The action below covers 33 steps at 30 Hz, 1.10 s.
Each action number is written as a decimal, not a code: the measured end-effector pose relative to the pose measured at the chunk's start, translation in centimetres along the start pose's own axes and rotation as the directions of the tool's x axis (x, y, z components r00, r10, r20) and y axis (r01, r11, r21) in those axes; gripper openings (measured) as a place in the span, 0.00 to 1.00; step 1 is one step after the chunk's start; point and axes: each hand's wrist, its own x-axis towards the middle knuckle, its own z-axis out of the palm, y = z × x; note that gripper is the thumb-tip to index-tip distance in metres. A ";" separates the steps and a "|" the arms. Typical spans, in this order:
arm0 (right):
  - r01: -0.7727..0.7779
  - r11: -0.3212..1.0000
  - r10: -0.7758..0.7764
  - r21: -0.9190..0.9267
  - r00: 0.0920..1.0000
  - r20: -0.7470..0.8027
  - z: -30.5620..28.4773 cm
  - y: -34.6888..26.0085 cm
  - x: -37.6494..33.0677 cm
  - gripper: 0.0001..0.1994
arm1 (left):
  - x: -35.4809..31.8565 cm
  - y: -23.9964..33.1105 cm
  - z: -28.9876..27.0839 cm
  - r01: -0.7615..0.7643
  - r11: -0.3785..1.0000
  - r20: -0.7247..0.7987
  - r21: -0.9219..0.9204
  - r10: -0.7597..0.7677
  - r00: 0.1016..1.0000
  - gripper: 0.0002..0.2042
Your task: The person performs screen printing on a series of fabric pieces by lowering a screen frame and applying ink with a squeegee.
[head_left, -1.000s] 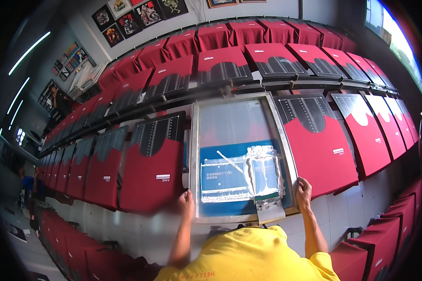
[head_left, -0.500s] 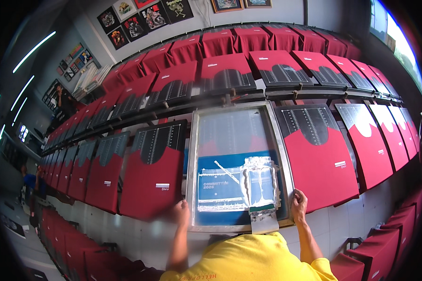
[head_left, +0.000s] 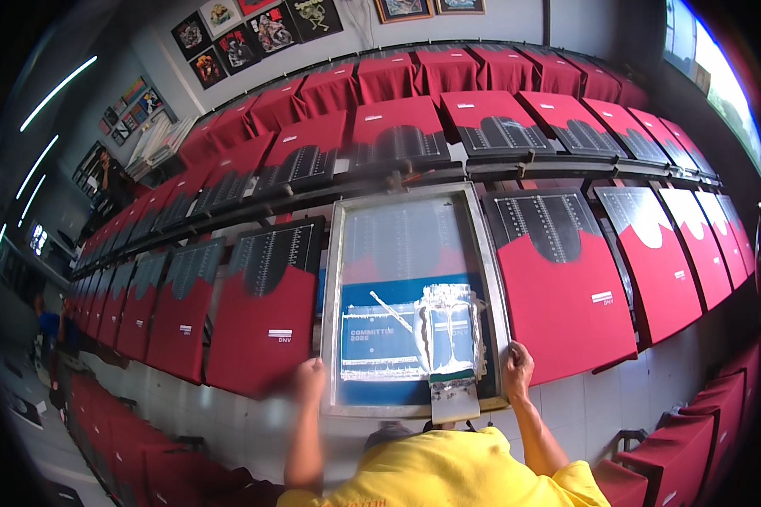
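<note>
A screen-printing frame lies over a shirt board at the centre, its mesh blue in the lower half and translucent above. White ink is smeared across the mesh, thickest round a squeegee resting at its lower right. My right hand is closed on the frame's right edge near the lower corner. At the lower left edge, my left hand is closed against the frame, slightly blurred. Red shirts, one on the left board and one on the right board, bear small white prints.
Boards dressed in red shirts run in long rows, including a middle row and a far row. A dark rail separates the near and middle rows. More red shirts hang behind at lower right. Another person stands far left.
The whole view has shifted slightly left. The screen-printing frame has moved a little left against the boards, with both hands still at its sides.
</note>
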 end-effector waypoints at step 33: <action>0.697 0.664 -0.433 -0.270 0.653 0.622 -3.6 -9.5 -5.0 0.28 | -4.6 -1.3 -1.3 -0.290 0.956 -0.291 0.041 0.289 0.912 0.14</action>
